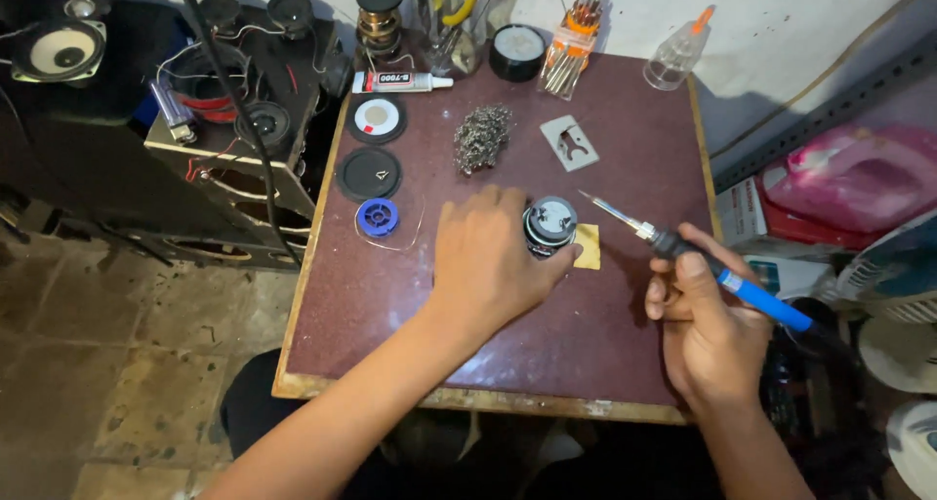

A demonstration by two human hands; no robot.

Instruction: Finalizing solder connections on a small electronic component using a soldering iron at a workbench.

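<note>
My left hand (485, 258) rests on the dark red table (390, 324) and grips a small round black speaker part (550, 223) from its left side. My right hand (705, 317) holds a soldering iron (712, 271) with a blue handle; its metal tip points up-left and stays a little to the right of the speaker part, apart from it. A yellow sponge pad (589, 246) lies just right of the speaker part, under the iron's tip line.
On the table: a blue solder spool (378, 216), two black round discs (369, 173), a grey wire-wool tuft (482, 137), a small metal plate (569, 142), a glue tube (401, 81), a round tin (516, 51), a clear bottle (675, 59). Loudspeakers (61, 49) stand at left.
</note>
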